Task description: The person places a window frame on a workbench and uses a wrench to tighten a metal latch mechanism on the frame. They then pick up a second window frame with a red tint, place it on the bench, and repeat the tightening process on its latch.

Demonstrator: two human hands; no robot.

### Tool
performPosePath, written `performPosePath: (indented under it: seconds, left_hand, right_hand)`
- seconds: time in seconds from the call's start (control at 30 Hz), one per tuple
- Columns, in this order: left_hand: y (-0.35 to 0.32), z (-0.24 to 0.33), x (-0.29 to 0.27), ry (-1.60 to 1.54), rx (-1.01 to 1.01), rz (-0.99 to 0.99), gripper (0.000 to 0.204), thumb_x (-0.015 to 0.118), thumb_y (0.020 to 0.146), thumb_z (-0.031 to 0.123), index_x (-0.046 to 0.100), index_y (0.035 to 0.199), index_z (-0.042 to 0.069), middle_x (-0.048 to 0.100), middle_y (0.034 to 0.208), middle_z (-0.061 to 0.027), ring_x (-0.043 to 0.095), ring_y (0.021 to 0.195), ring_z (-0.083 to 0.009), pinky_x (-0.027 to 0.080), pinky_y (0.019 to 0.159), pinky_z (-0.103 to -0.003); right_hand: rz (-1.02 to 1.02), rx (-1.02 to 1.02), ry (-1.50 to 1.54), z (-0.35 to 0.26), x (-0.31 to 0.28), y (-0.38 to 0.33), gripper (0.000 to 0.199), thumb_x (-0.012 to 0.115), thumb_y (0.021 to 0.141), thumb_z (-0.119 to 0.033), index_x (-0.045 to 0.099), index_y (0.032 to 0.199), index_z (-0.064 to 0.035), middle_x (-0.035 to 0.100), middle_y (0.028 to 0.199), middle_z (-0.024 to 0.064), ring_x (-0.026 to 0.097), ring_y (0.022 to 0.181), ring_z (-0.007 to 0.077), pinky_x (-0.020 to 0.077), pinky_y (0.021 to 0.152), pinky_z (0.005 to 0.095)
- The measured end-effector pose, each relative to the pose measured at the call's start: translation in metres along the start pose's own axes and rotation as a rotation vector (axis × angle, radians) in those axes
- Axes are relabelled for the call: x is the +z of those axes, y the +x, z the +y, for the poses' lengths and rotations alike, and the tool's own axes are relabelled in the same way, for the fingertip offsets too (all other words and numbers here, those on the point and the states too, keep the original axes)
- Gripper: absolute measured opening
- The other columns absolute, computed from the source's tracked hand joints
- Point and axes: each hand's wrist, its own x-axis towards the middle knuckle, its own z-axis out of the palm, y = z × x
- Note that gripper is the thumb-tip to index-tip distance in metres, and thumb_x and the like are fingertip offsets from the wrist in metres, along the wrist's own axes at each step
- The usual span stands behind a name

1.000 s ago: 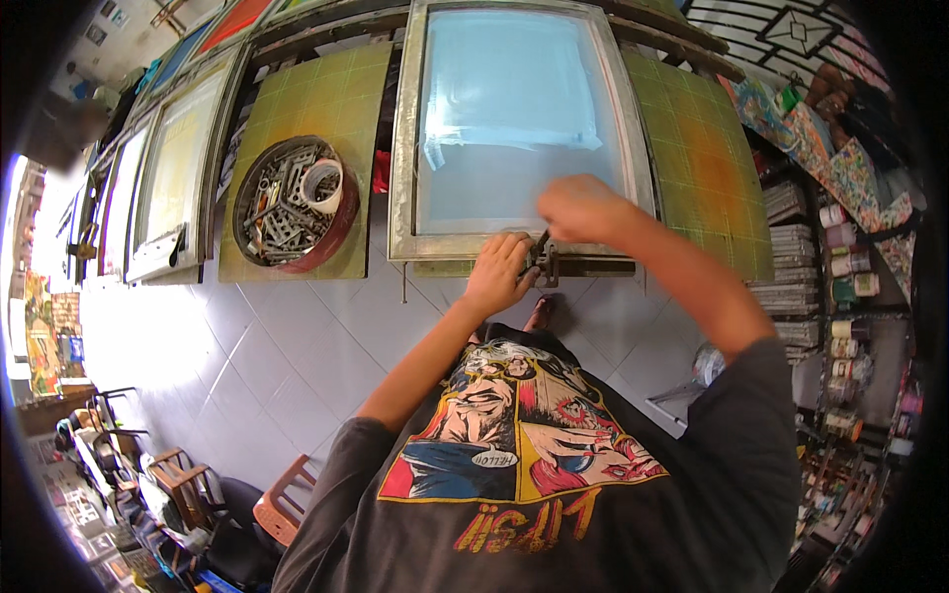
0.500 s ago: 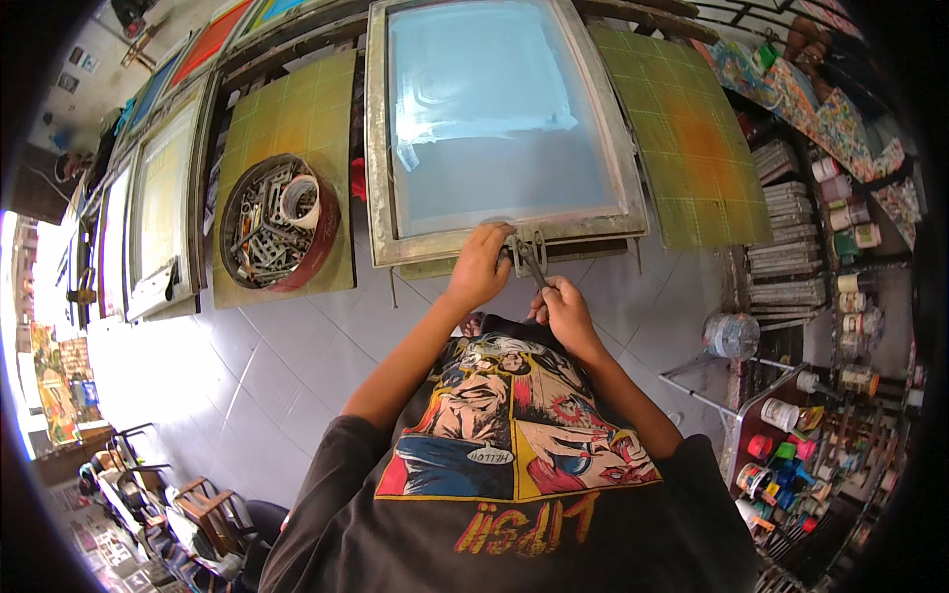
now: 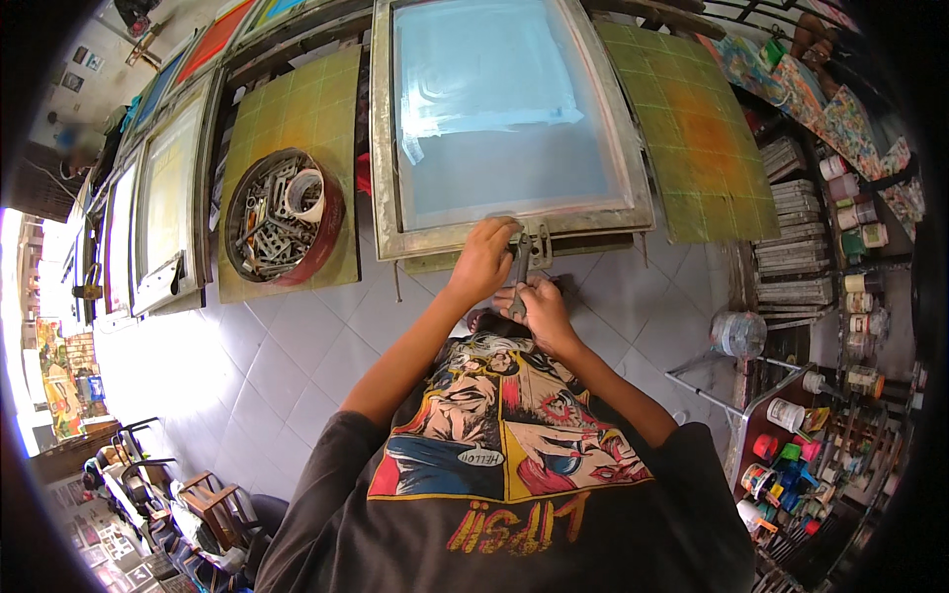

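Far left of the frame, a round red-rimmed tray of loose metal hardware and a tape roll is sitting on a yellow-green gridded board. The wide metal-framed printing screen with pale blue mesh is lying flat, and the left hand is clenching over its near edge. Just right of it, the right hand is gripping a slim grey metal wrench, whose head is meeting the small metal clamp on that same near edge. Further right, shelves of paint pots are standing.

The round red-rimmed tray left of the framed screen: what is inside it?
The round red-rimmed tray holds a heap of grey metal hardware and a white tape roll. Anything beneath the heap is covered.
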Motion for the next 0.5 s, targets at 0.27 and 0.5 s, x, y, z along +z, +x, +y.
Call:
performPosePath:
  seconds: [0.27, 0.5]
  left_hand:
    - [0.001, 0.0, -0.002, -0.004, 0.009, -0.036, 0.037, 0.053, 0.069, -0.003, 0.057, 0.105, -0.002, 0.056, 0.111, -0.0178, 0.05, 0.107, -0.0377, 0.04, 0.095, -0.046]
    - [0.0, -0.001, -0.001, 0.029, 0.015, -0.034, 0.037, 0.054, 0.069, -0.003, 0.057, 0.106, -0.002, 0.056, 0.112, -0.0172, 0.051, 0.107, -0.0366, 0.041, 0.095, -0.045]
  right_hand:
    - [0.169, -0.103, -0.187, 0.002, -0.013, -0.004, 0.015, 0.051, 0.098, -0.015, 0.056, 0.1, -0.0006, 0.066, 0.091, 0.0121, 0.061, 0.067, 0.0137, 0.0524, 0.059, 0.0256]
    - [0.11, -0.116, -0.239, -0.005, -0.02, -0.002, 0.018, 0.051, 0.098, -0.015, 0.059, 0.104, 0.0003, 0.057, 0.074, 0.0015, 0.052, 0.058, 0.0084, 0.0434, 0.049, 0.0227]
